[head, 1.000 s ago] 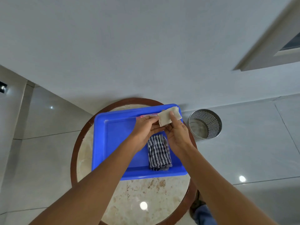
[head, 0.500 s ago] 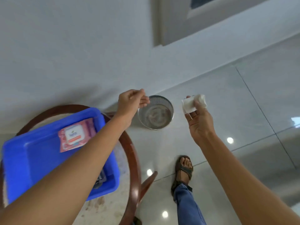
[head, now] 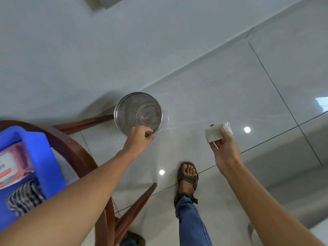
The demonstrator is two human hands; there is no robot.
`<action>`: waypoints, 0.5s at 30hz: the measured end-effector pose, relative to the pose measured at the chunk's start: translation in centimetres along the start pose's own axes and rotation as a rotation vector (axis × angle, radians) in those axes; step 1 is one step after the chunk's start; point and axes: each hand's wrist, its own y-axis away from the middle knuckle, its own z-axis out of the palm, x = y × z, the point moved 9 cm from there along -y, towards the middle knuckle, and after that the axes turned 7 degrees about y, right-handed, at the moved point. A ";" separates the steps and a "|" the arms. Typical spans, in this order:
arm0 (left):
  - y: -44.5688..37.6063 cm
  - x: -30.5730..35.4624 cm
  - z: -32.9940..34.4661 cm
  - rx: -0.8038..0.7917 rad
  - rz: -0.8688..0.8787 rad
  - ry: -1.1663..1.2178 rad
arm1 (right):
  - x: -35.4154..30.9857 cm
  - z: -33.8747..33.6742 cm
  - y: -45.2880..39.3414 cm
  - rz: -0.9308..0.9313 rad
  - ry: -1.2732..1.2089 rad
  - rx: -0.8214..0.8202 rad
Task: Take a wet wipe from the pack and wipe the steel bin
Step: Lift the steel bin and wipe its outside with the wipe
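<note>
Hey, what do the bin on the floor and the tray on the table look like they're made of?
The bin looks like shiny steel: silvery, reflective base, finely perforated wall. The tray looks like moulded plastic: uniform bright blue, smooth rounded rim, slight gloss.

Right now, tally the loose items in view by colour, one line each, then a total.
Blue: 1, the blue plastic tray
Pink: 1, the pink wet-wipe pack
Silver: 1, the perforated steel bin
White: 1, the folded white wet wipe
Black-and-white: 1, the checked cloth
Total: 5
</note>
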 end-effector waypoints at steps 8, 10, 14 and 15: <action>-0.1 0.3 1.1 0.024 0.130 -0.251 | 1.8 1.0 -2.4 0.020 -0.027 0.030; -0.3 1.3 -0.2 0.089 0.170 -0.238 | 2.1 1.4 -2.1 0.005 0.015 0.057; -1.7 3.0 -5.5 0.243 0.132 -0.083 | 1.6 2.3 -0.7 -0.079 0.161 0.146; -1.9 3.2 -6.8 0.258 0.103 -0.036 | 1.3 2.7 -0.1 -0.108 0.200 0.164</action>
